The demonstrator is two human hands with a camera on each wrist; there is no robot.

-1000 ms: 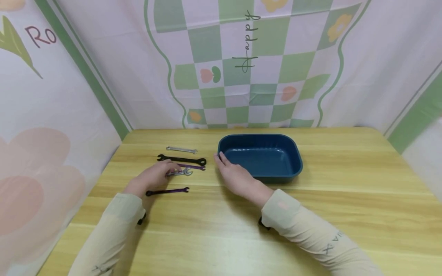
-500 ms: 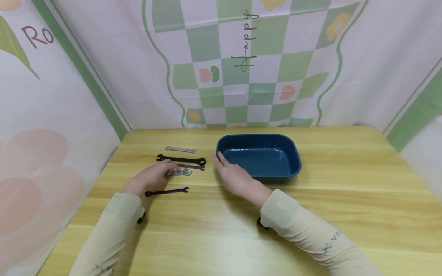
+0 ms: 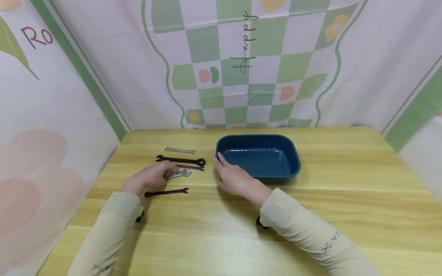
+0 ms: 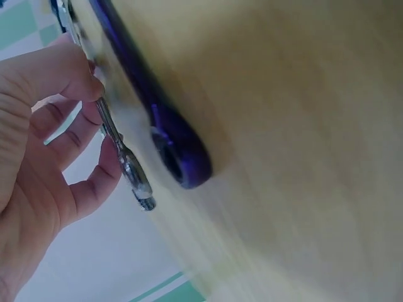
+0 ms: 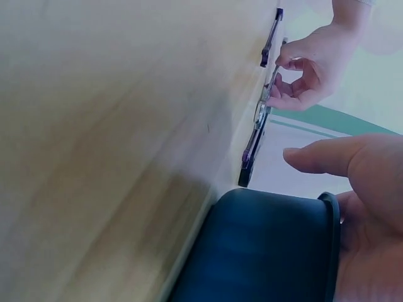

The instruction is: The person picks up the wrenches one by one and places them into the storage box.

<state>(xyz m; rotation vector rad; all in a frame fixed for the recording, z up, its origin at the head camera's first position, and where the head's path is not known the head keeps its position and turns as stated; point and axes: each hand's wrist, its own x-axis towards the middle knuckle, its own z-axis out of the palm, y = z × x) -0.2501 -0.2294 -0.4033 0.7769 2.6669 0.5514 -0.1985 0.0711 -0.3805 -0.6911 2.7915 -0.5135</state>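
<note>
In the head view my left hand (image 3: 152,177) pinches a silver combination wrench (image 3: 180,173) between thumb and fingers. Its open end points right; in the left wrist view the wrench (image 4: 132,170) is held along the fingertips. Nearer me lies a purple wrench with dark ends (image 3: 167,192), whose ring end (image 4: 179,154) looms close in the left wrist view. Just beyond the held wrench, another purple wrench (image 3: 193,167) is partly hidden by the hand. My right hand (image 3: 236,179) touches the left end of a dark blue basin (image 3: 276,179) with extended fingers; its thumb (image 5: 324,156) stands off the wall.
A large black wrench (image 3: 181,160) and a small silver wrench (image 3: 180,150) lie farther back on the left. All rest on a wooden table (image 3: 214,237). A patterned curtain (image 3: 238,107) hangs behind the table's far edge.
The held silver wrench and left hand have shifted only slightly. My right thumb now shows spread away from the fingers. The basin keeps its place, with a small drift of the whole view.
</note>
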